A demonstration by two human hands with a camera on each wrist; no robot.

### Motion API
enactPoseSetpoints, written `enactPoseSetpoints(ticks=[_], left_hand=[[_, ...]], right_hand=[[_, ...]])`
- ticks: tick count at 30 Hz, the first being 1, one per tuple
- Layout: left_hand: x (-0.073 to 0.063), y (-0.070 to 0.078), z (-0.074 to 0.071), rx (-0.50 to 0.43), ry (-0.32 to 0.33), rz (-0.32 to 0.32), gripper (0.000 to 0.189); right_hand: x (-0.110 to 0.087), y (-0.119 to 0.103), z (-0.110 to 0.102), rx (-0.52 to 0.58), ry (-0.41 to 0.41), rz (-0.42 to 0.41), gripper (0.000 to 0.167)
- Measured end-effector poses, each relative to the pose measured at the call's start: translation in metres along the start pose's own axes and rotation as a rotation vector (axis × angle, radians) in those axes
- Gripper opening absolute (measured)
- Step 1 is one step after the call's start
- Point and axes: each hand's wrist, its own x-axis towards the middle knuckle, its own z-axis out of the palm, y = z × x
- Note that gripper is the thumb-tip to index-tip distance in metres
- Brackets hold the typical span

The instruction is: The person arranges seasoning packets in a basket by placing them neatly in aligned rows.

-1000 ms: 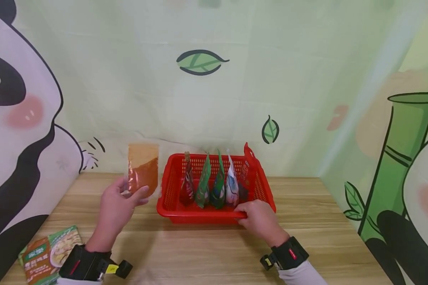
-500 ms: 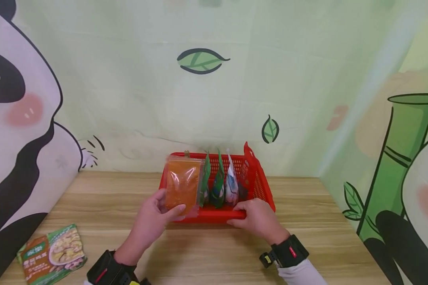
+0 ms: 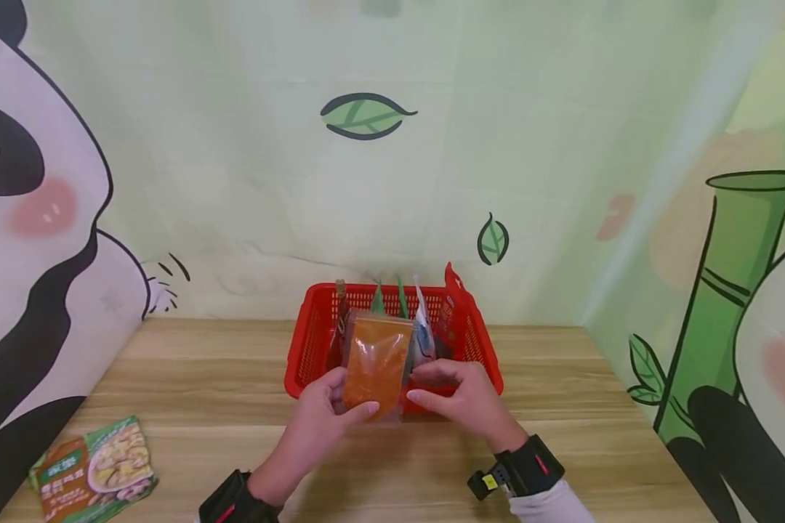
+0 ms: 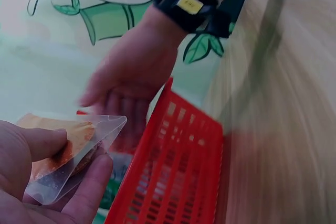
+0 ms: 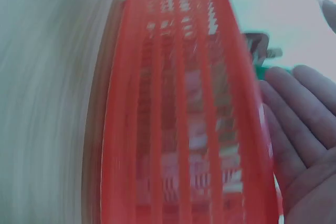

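A clear plastic pouch of orange-red powder [image 3: 376,367] is upright in front of the red basket, a little above its near rim. My left hand [image 3: 315,425] pinches the pouch's lower left part, thumb on the front face and fingers behind. In the left wrist view the clear corner of the pouch [image 4: 113,129] sticks out past my fingertips. My right hand [image 3: 466,398] is at the near rim of the basket [image 3: 495,370], close to the pouch's right edge. Its fingers [image 5: 296,116] look straight in the right wrist view. Whether they touch the pouch or rim, I cannot tell.
Several packets stand in the basket, among them a white and blue one [image 3: 424,334] and a red one [image 3: 454,312]. A brown and green food packet [image 3: 98,472] lies at the table's left front. Behind the wooden table [image 3: 562,407] hangs a printed backdrop [image 3: 392,196].
My left hand has carried the pouch rightward from beside the basket to in front of its middle, and lowered it. My right hand has let go of the near rim.
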Motion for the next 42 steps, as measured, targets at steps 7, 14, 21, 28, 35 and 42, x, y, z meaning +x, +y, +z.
enactPoseSetpoints(ticks=[7, 14, 21, 28, 35, 42], left_hand=[[-0.009, -0.002, 0.012, 0.012, -0.119, 0.076, 0.050], [-0.011, -0.002, 0.013, 0.060, -0.116, 0.102, 0.046], [-0.012, 0.000, 0.010, 0.092, -0.134, 0.095, 0.046], [-0.010, 0.004, 0.009, 0.228, -0.073, 0.176, 0.049], [-0.012, 0.013, 0.019, 0.609, 0.221, 0.452, 0.079], [-0.016, 0.020, 0.025, 0.953, 0.392, 0.740, 0.068]], right_hand=[[-0.003, -0.027, 0.014, 0.296, 0.058, -0.007, 0.030], [-0.004, -0.041, 0.022, 0.387, 0.077, -0.006, 0.029], [-0.003, -0.045, 0.024, 0.373, 0.106, 0.023, 0.027], [-0.002, -0.053, 0.025, 0.386, 0.181, 0.057, 0.025], [0.000, -0.059, 0.027, 0.362, 0.308, 0.080, 0.030], [0.001, -0.064, 0.031, 0.394, 0.384, 0.099, 0.031]])
